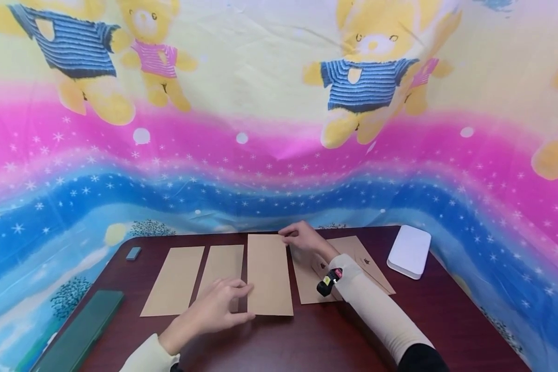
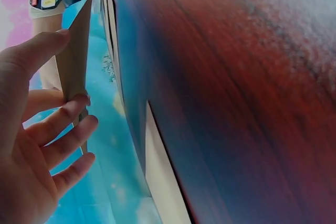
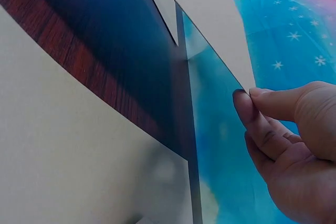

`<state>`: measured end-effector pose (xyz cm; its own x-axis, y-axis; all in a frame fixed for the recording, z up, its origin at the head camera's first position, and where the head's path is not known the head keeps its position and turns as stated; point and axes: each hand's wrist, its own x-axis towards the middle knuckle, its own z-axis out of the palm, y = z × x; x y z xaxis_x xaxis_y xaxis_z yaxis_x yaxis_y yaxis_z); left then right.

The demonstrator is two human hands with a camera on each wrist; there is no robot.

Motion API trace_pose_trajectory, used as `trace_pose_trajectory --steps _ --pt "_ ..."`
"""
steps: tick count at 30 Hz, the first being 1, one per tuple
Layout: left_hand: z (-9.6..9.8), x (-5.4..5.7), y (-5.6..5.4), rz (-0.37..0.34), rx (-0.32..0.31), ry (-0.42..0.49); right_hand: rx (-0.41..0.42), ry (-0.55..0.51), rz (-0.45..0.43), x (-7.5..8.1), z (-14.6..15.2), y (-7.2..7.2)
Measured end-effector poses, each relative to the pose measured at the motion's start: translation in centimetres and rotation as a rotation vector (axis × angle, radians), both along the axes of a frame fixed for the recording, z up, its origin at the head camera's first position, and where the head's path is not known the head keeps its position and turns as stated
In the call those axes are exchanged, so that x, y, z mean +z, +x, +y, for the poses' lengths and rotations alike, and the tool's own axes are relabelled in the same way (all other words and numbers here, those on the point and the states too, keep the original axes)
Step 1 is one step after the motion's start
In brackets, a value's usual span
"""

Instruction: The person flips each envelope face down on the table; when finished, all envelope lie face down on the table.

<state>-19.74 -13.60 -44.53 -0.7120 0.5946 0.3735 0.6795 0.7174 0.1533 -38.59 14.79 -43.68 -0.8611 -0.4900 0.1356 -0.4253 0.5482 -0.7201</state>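
A plain brown paper envelope [image 1: 268,274], tilted and raised off the table, is between my two hands. My right hand [image 1: 303,238] pinches its far right corner between thumb and forefinger, seen close up in the right wrist view. At its near left side is my left hand [image 1: 218,305], fingers relaxed and spread, with thumb and forefinger tips at the envelope's edge. Two more brown envelopes lie flat to the left, a far-left one [image 1: 173,281] and a middle one [image 1: 221,263] partly behind my left hand. Under my right forearm are printed envelopes [image 1: 349,248], partly hidden by the sleeve.
A dark green case [image 1: 81,330] lies along the table's left edge, with a small blue block [image 1: 133,253] at the far left corner. A white box [image 1: 409,251] sits at the back right. Patterned cloth [image 1: 260,170] hangs right behind the dark red table [image 1: 279,343].
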Motion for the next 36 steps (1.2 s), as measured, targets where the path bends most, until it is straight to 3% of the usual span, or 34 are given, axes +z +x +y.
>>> trace_pose_trajectory --steps 9,20,27,31,36 --pt "0.1 0.0 -0.8 -0.082 0.000 -0.045 -0.009 0.031 0.019 0.1 0.1 0.1" --pt "0.2 -0.5 -2.6 -0.226 0.032 -0.148 0.024 0.203 0.084 -1.3 -1.0 -0.1" --pt "0.6 -1.3 -3.7 -0.240 0.051 -0.172 0.017 0.376 0.125 -2.6 -2.1 -0.3" --pt "0.7 -1.6 -3.7 -0.245 0.053 -0.186 0.017 0.425 0.105 -3.3 -2.3 0.0" --pt "0.6 -1.4 -3.8 -0.256 0.049 -0.172 0.019 0.478 0.154 -3.3 -2.3 0.2"
